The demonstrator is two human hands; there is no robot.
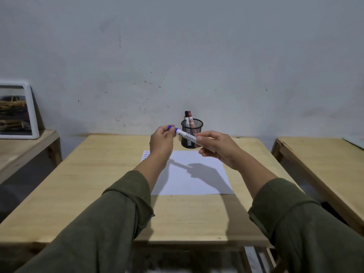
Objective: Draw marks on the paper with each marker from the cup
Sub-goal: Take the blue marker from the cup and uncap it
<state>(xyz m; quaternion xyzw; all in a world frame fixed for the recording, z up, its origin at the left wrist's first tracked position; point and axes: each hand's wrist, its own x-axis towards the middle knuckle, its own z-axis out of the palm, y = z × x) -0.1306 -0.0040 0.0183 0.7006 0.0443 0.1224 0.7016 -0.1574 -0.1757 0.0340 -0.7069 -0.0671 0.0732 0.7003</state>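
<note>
Both hands held a white-barrelled marker with a blue cap [184, 134] in the air above the far edge of the blank white sheet of paper [192, 174], just in front of the black wire-mesh cup [192, 133]. The right hand [216, 147] gripped the barrel, and the left hand [161, 140] pinched the blue cap. The step looked like uncapping. Next, the cap had to be pulled straight off and the tip lowered to the paper on the pale wooden table [98, 184]. A black-capped marker [186, 120] and a red-capped marker [190, 120] stood in the cup.

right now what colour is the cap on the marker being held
Blue, on the marker cap pinched by the left hand; the head view shows it best.
</note>
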